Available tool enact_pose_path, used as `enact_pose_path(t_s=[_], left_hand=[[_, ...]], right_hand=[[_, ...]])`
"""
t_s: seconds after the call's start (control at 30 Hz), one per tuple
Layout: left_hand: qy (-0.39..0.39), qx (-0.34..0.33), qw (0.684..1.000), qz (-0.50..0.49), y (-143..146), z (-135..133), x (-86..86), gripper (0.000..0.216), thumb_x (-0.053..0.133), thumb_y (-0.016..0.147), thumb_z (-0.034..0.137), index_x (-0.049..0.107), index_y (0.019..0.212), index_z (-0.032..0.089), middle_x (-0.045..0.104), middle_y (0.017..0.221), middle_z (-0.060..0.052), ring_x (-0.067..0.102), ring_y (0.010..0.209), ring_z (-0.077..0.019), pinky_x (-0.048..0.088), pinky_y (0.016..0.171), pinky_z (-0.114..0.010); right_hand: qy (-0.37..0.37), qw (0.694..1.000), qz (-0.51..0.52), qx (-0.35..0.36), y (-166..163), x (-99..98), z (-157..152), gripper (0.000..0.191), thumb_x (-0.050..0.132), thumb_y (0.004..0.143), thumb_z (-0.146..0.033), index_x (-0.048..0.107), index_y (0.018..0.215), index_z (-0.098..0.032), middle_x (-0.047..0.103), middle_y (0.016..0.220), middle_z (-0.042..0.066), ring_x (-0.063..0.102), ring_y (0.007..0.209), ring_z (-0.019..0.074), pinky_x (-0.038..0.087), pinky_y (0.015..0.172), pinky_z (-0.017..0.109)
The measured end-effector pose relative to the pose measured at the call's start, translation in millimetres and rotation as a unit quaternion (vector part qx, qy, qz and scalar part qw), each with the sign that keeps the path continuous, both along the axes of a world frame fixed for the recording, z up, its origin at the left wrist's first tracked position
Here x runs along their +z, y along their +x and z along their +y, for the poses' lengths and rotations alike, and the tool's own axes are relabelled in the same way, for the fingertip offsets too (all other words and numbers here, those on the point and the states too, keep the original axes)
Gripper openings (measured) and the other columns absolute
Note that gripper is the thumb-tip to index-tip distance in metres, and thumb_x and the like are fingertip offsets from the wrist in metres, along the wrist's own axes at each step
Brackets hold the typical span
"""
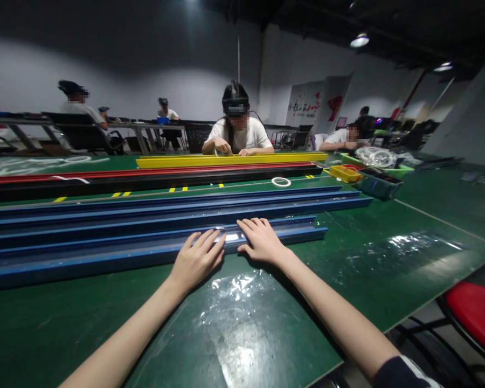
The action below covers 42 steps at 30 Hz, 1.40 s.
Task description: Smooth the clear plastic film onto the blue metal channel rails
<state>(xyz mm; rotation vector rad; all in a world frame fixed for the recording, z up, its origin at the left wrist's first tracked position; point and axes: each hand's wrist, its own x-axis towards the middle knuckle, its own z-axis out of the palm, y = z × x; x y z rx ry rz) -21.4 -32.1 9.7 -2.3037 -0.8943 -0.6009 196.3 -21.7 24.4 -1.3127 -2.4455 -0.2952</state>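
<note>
While both palms are laid flat with fingers spread, nothing gripped, the left hand [197, 260] and right hand [262, 240] are seen in the head view resting side by side on the nearest blue channel [84, 257], which lies along the green table [388, 258]. Even downward pressure is probably best kept so the long rail is not twisted against the blue rails behind [145, 213].

A glossy green table [388, 280] is filling the lower frame, reflecting ceiling lights. Long blue channels [105, 242] are lying across its centre left, with black, red [145, 173] and yellow rails [230, 160] stretching behind them. A white ring [281, 181] and a yellow tray [345, 173] are sitting at centre right.
</note>
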Motion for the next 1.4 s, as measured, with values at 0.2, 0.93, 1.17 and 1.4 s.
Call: enact_pose_path(t_s=[0.2, 0.93, 1.17, 1.4], left_hand=[[-0.009, 0.002, 1.000, 0.005, -2, 1, -0.6, 0.031, 0.043, 0.088, 0.026, 0.057, 0.114, 0.019, 0.062, 0.116, -0.010, 0.057, 0.105, -0.0232, 0.040, 0.089, -0.040], [0.050, 0.014, 0.998, -0.028, -2, 2, 0.5, 0.025, 0.050, 0.084, 0.027, 0.062, 0.103, 0.015, 0.065, 0.104, -0.011, 0.059, 0.096, -0.0235, 0.040, 0.085, -0.039], [0.037, 0.008, 0.999, -0.020, -1, 2, 1.3, 0.032, 0.048, 0.085, 0.024, 0.056, 0.115, 0.015, 0.061, 0.116, -0.012, 0.057, 0.103, -0.0235, 0.038, 0.089, -0.039], [0.013, -0.018, 1.000, -0.002, -3, 5, -2.2, 0.032, 0.044, 0.088, 0.018, 0.054, 0.118, 0.020, 0.061, 0.118, -0.008, 0.056, 0.107, -0.0218, 0.037, 0.089, -0.039]], right_hand=[[-0.018, 1.000, -0.004, 0.018, 7, 4.2, 1, 0.071, 0.054, 0.078, -0.052, 0.035, 0.136, -0.016, 0.042, 0.136, 0.013, 0.037, 0.123, 0.0272, 0.031, 0.098, 0.042], [-0.090, 0.995, 0.019, -0.043, 67, 9.6, 7, 0.058, 0.057, 0.074, -0.032, 0.041, 0.128, -0.016, 0.051, 0.125, 0.011, 0.043, 0.110, 0.0247, 0.029, 0.093, 0.038], [-0.059, 0.998, 0.004, -0.029, 31, 7.9, 7, 0.054, 0.053, 0.077, -0.034, 0.043, 0.126, -0.015, 0.052, 0.123, 0.012, 0.043, 0.111, 0.0252, 0.029, 0.093, 0.039], [-0.045, 0.999, 0.009, -0.014, 27, 3.8, 5, 0.054, 0.052, 0.080, -0.034, 0.042, 0.129, -0.014, 0.048, 0.130, 0.014, 0.040, 0.118, 0.0253, 0.030, 0.097, 0.041]])
